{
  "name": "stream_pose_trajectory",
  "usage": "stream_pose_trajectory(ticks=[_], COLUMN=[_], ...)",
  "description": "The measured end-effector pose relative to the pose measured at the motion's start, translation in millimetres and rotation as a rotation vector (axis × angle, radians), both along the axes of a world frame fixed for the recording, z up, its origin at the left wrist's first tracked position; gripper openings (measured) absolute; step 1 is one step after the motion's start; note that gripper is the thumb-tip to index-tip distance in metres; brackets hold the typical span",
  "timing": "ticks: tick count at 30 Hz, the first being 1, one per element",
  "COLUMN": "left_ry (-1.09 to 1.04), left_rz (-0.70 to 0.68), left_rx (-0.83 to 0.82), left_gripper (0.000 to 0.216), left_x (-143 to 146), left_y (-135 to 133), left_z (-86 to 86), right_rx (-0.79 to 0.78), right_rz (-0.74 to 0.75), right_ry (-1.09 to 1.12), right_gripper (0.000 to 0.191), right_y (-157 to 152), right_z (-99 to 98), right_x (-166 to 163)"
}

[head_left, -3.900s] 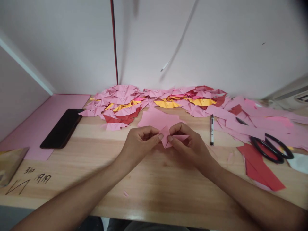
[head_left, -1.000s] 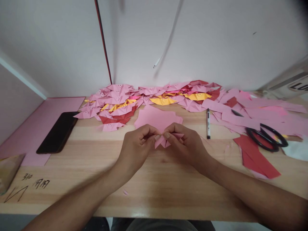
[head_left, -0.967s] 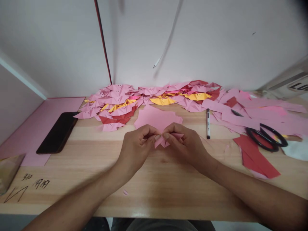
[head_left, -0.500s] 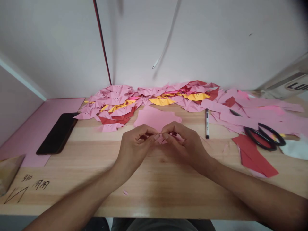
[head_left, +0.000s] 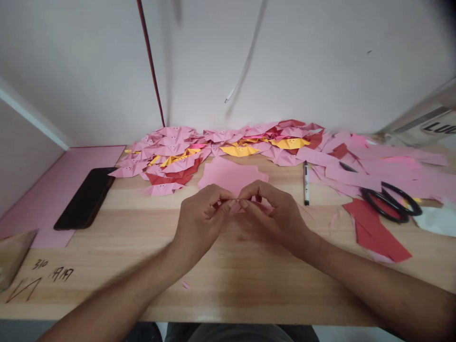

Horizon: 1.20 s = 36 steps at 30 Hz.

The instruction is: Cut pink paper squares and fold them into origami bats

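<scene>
Both my hands meet over the middle of the wooden table. My left hand and my right hand each pinch a small folded pink paper piece, thumbs and forefingers touching at its top. The fingers hide most of the piece; only a pink edge shows by my right hand. Just behind the hands lies a stack of flat pink paper squares.
Along the wall lies a heap of folded pink, yellow and red paper figures. A black phone rests on a pink sheet at left. A marker pen, black scissors, red paper scraps and loose pink strips lie at right.
The pink piece stood clearly between my fingertips before; now my hands have closed in over it and lowered it, so it is nearly hidden. The view drifted slightly.
</scene>
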State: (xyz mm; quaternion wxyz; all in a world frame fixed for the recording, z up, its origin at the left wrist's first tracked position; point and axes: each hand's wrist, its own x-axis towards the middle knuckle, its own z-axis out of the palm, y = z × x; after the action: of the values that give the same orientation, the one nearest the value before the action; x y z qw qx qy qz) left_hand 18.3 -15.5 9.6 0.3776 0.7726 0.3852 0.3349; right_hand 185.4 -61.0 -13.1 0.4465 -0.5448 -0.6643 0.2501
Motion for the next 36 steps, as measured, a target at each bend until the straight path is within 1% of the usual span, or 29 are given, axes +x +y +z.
stream_pose_trajectory(ticks=[3,9,13,17,20,22,24,27,29,30,32,34,36], left_ry=[0.025,-0.020,-0.045,-0.107,-0.108,-0.090,-0.082,-0.077,-0.065,-0.058,-0.038,-0.018,0.013], left_rz=[-0.001,0.005,0.008,0.033,0.006,-0.032,-0.045,-0.051,-0.049,-0.040,-0.012,0.009,-0.007], left_rx=[0.054,-0.004,-0.035,-0.104,-0.080,0.017,0.200,0.496,0.635,0.691,0.789,0.870,0.948], left_gripper=[0.009,0.015,0.015,0.009,0.003,0.005,0.009,0.013,0.016,0.017,0.019,0.019,0.018], left_x=[0.0,0.5,0.5,0.3,-0.5,-2.2,-4.9,-9.6,-12.2,-13.2,-15.3,-17.6,-20.4], left_y=[-0.2,-0.5,-0.6,3.4,6.6,7.0,6.2,6.1,8.2,9.8,13.1,15.6,16.5], left_z=[-2.2,1.3,1.9,-0.8,-1.5,-0.5,0.9,2.2,2.6,2.9,3.9,5.7,8.1], right_rx=[0.014,-0.007,-0.022,0.002,0.027,0.079,0.156,0.261,0.301,0.306,0.287,0.225,0.137], right_rz=[0.020,-0.022,-0.031,-0.027,-0.025,0.008,0.030,-0.029,-0.085,-0.095,-0.062,0.022,0.089], right_ry=[0.004,0.010,0.014,-0.004,-0.021,-0.023,-0.023,-0.021,-0.011,-0.002,0.010,-0.001,-0.023], right_gripper=[0.009,0.014,0.010,0.013,0.014,0.014,0.014,0.014,0.012,0.009,0.007,0.009,0.010], right_y=[0.1,-1.0,-0.4,-0.1,0.5,1.1,1.7,1.3,-0.4,-1.6,-4.3,-6.8,-8.5], right_z=[0.2,2.4,2.5,1.5,0.4,0.7,2.6,8.2,12.4,14.3,16.7,17.1,15.7], right_x=[-0.4,-1.1,-1.0,-0.1,0.4,0.4,0.5,2.1,4.0,4.8,5.6,4.4,1.4])
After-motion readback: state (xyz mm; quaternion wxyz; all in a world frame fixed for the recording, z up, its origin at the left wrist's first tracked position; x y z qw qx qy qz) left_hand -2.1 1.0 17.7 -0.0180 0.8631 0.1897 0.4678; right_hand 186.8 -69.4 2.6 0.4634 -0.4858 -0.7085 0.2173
